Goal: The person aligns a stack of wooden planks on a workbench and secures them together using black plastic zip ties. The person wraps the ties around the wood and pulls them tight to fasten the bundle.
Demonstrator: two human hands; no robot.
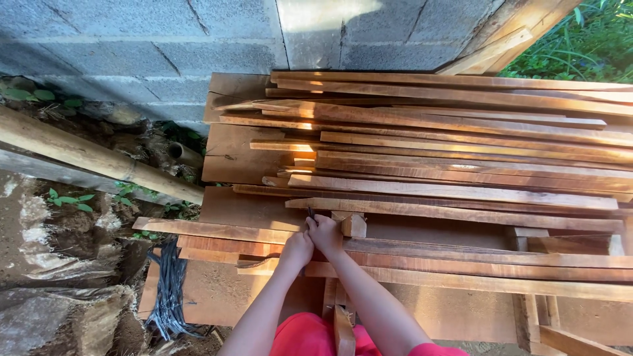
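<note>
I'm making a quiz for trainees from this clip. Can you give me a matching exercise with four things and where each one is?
Things:
1. round pale bamboo pole
2. bundle of dark thin strips
3. grey concrete block wall
4. small pale wooden block

Places:
A. along the top, behind the stacked wooden slats
B. slanting across the left side
C. just right of the right hand
D. on the ground, lower left, left of the left hand

Pairs: 1-B, 2-D, 3-A, 4-C
</note>
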